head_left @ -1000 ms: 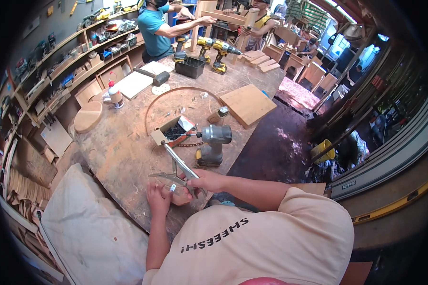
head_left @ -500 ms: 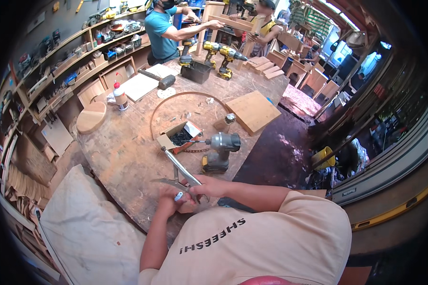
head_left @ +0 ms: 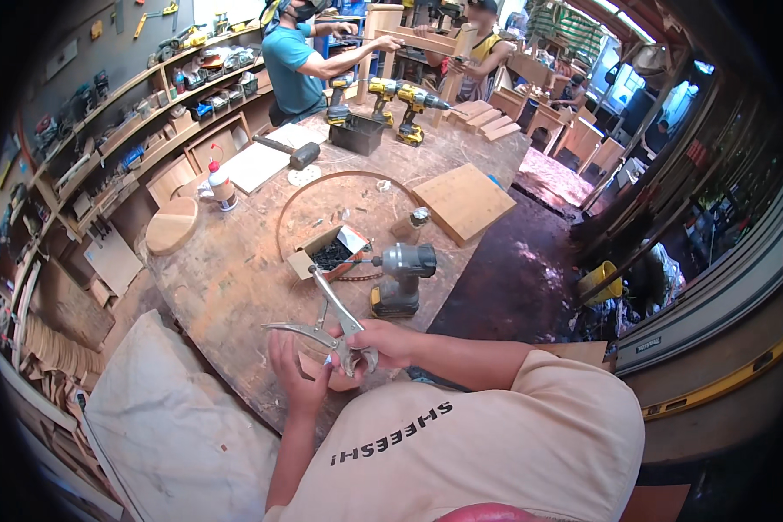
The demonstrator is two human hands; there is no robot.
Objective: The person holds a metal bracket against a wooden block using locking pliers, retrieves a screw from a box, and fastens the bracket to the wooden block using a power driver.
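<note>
My right hand is closed around the jaw end of a pair of metal locking pliers, whose two long handles are spread apart toward the far left. My left hand is beside the lower handle, fingers stretched up to it and thumb apart. A small white and bluish thing shows at the left thumb's tip; I cannot make out what it is. Just beyond the pliers stands a cordless impact driver, its bit pointing left over an opened box of dark screws.
The worktable also bears a wooden board, a thin wooden hoop, a glue bottle, a mallet and drills. Two people hold a wooden frame at the far end. A pale cloth lies at left.
My left hand has loosened and spread its fingers, shifting left up to the lower handle. The pliers have turned slightly, with their handles further right. The view has shifted a little.
</note>
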